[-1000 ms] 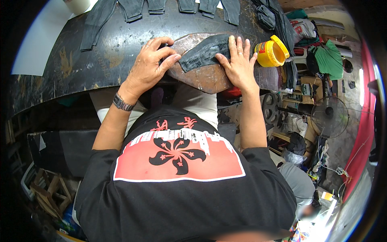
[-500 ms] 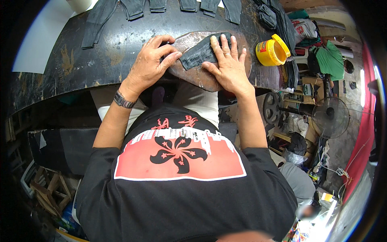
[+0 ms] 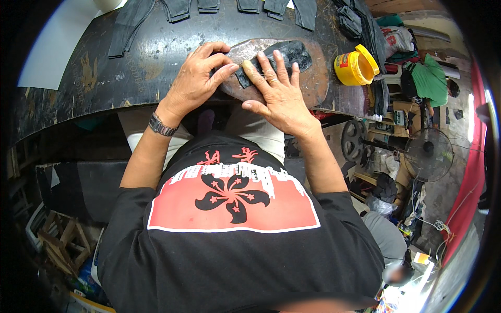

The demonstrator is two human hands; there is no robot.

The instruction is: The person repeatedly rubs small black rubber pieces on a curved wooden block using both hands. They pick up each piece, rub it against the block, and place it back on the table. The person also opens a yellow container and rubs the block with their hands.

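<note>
A strip of black, glossy, leather-like material [image 3: 297, 55] lies on a brown rounded board [image 3: 316, 86] near the table's front edge. My right hand [image 3: 282, 94] rests flat over the strip with its fingers spread, hiding its middle. At the board's left edge is my left hand [image 3: 195, 75], its fingers curled and the thumb close to the index finger, beside the strip's left end. Anything between those fingertips is hidden. A watch [image 3: 162, 125] is on my left wrist.
To the right of the board stands an open yellow tub [image 3: 356, 67] with its lid tipped up. Several stacks of dark cut pieces [image 3: 209, 5] line the far side of the black table [image 3: 112, 78]. A fan [image 3: 428, 154] and a person in green [image 3: 429, 81] are at the right.
My right hand has slid left and toward me along the strip, uncovering its glossy right end. My left hand has hardly moved.
</note>
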